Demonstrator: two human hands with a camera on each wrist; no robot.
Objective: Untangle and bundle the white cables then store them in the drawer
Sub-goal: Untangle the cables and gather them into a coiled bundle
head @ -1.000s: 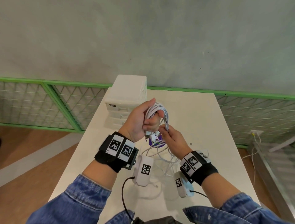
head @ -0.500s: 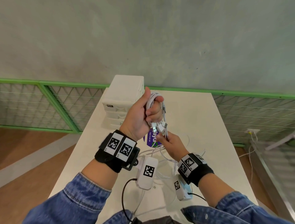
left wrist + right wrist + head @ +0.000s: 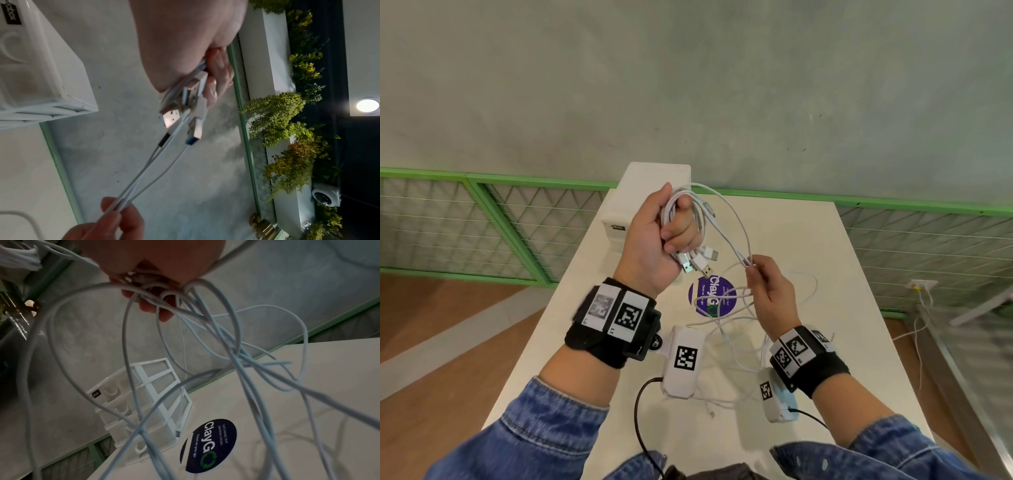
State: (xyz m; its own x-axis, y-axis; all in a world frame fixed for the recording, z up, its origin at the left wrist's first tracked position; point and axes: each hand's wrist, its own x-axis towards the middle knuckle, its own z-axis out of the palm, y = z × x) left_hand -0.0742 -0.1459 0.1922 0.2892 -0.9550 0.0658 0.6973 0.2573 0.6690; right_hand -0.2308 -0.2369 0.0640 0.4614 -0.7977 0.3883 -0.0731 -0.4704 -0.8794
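My left hand is raised over the table and grips a coil of white cables, with several USB plugs sticking out below the fist. The same plugs show close up in the left wrist view. My right hand pinches a few strands that loop over from the coil. The rest of the cables trail down in a loose tangle onto the white table. The white drawer unit stands behind my left hand with its drawers pushed in.
A round purple sticker lies on the table under the hands. A green mesh railing runs behind the table along a grey wall. Wooden floor lies to the left, and a wall socket with a cord to the right.
My left hand lifted the coil higher and farther away. My right hand left the plugs, moved right and drew a loop of strands out from the coil.
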